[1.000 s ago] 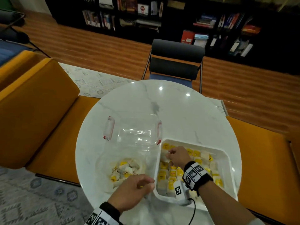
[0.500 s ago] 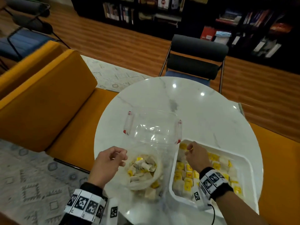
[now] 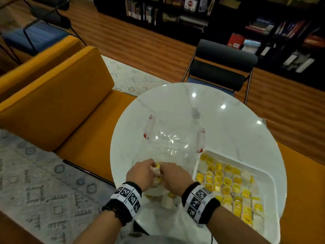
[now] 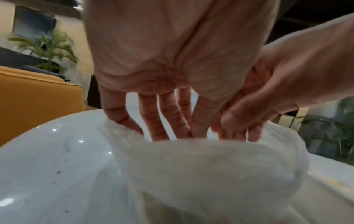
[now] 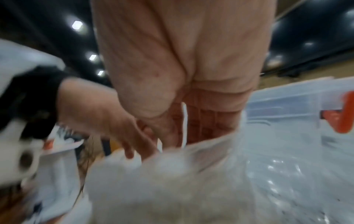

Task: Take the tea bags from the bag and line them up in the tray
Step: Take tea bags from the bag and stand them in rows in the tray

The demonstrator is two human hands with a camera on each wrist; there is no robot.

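Observation:
A clear plastic bag [image 3: 159, 191] holding several tea bags [image 3: 167, 201] lies at the near edge of the round table, left of the white tray [image 3: 274, 199]. Rows of yellow-tagged tea bags [image 3: 226, 184] fill the tray. Both hands meet at the bag's mouth. My left hand [image 3: 152, 165] reaches in with straight, spread fingers [image 4: 162, 121]; the bag's rim [image 4: 210, 151] hides their tips. My right hand [image 3: 162, 169] is beside it, thumb pressed to fingers [image 5: 201, 121] on a thin white string [image 5: 184, 121] that looks like a tea bag's. The right wrist view is blurred.
A clear plastic box [image 3: 173, 138] with red-tipped clips [image 5: 343, 115] stands on the white marble table [image 3: 219, 120] just behind the bag. A yellow sofa [image 3: 52, 106] flanks the table on the left, and a black chair [image 3: 225, 67] stands at the far side.
My right hand has left the tray and moved left into the bag. My left hand has shifted from the bag's left rim to its mouth, next to the right hand.

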